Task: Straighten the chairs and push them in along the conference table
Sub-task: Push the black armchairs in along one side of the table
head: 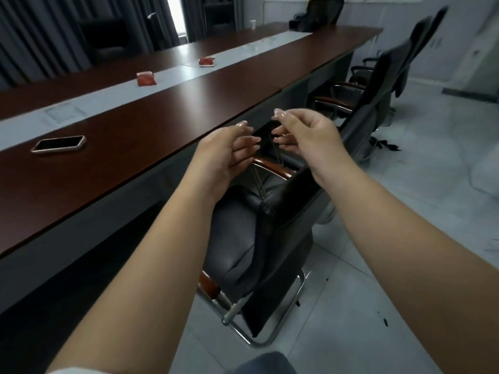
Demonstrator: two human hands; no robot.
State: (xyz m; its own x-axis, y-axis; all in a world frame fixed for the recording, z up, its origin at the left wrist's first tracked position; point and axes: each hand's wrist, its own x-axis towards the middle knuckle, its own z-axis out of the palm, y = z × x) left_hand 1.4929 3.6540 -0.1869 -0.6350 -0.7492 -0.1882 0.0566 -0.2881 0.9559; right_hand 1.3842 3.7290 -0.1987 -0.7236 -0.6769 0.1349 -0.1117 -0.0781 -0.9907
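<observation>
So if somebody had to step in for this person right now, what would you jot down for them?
Left hand: open, raised in the air, holding nothing.
Right hand: open, raised, holding nothing.
Nearest chair: right below the hands, seat at the conference table edge, back slightly angled to it.
Next chair: further along the same side, turned askew and standing out from the table.
Done: cannot tell.
Left: probably square up and push in the nearest chair, then the next one.

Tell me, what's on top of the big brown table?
On the conference table lie a phone, two small red packs and a white cup far off. A dark bag sits at the far end, hiding whatever is behind it.
</observation>
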